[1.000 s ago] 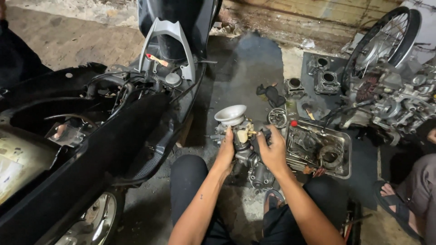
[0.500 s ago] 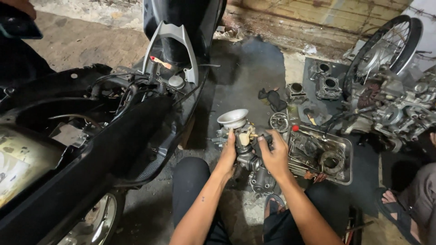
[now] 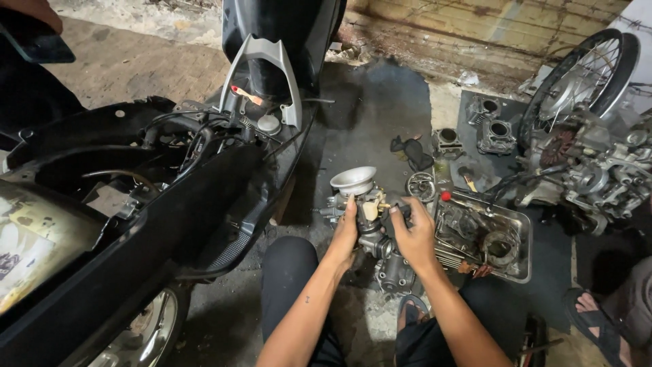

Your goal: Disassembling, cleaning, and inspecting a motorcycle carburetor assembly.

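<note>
Gripping the carburetor [image 3: 370, 214], both hands, left [image 3: 346, 231] and right [image 3: 414, 234], close around it; oily fingers could slip, dropping it onto the floor [image 3: 367, 122].

The carburetor [image 3: 370, 211] is sitting upright between the left hand [image 3: 345, 234] and the right hand [image 3: 412, 234], just above the person's knees and over the dark floor, with a grimy grey metal body and a small cream-coloured part showing on its front. Its wide, pale round intake mouth [image 3: 353, 181] is facing up and tilting slightly toward the scooter side. The left hand is wrapping around its left flank while the right hand is gripping its right side, fingers curling over a dark fitting at the top.
</note>
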